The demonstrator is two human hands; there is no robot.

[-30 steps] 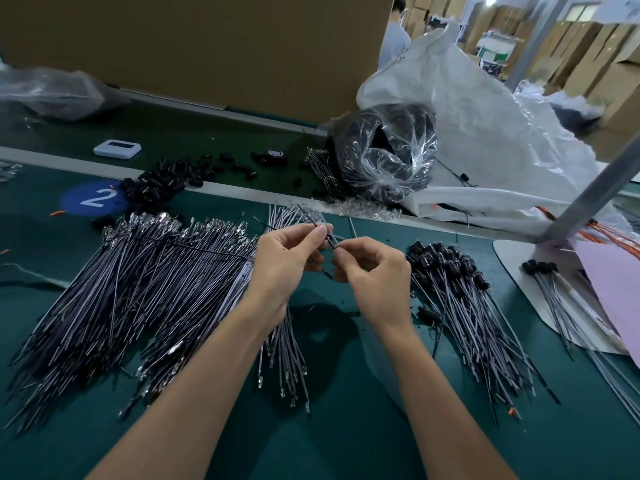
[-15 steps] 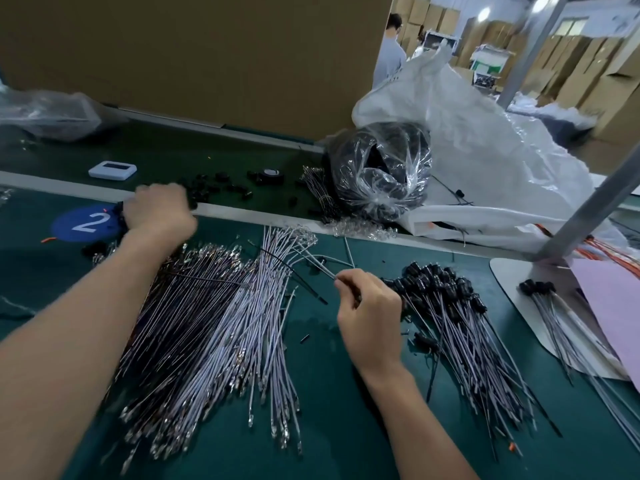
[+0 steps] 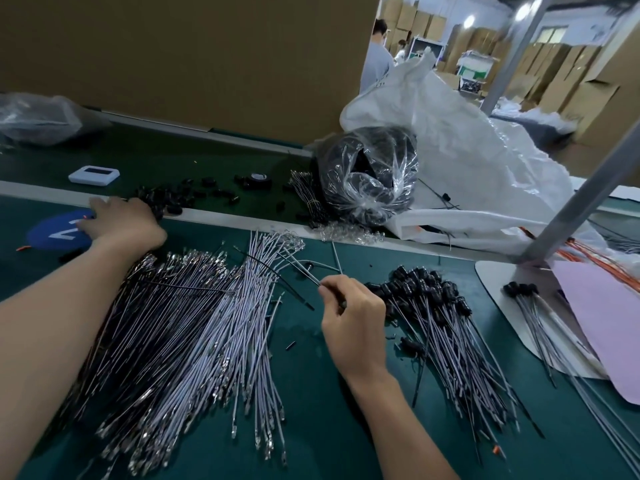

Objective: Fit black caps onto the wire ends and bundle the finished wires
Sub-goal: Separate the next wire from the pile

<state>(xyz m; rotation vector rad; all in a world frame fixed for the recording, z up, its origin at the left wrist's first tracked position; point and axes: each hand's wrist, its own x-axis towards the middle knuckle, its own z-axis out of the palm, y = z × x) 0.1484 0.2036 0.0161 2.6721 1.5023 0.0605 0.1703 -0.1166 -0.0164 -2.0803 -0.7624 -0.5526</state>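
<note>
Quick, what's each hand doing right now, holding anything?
Left hand: at the loose black caps, grip hidden, cannot tell.
Right hand: closed, pinching one wire.

A brown board (image 3: pixel 194 57) backs the green table (image 3: pixel 304 410); far right, stacked cartons (image 3: pixel 568 74) under bright lamps (image 3: pixel 469 20).

Green bench (image 3: pixel 311 427) with heaps of bare wires (image 3: pixel 173 341), capped wires (image 3: pixel 450 341) and loose black caps (image 3: pixel 173 199).
</note>
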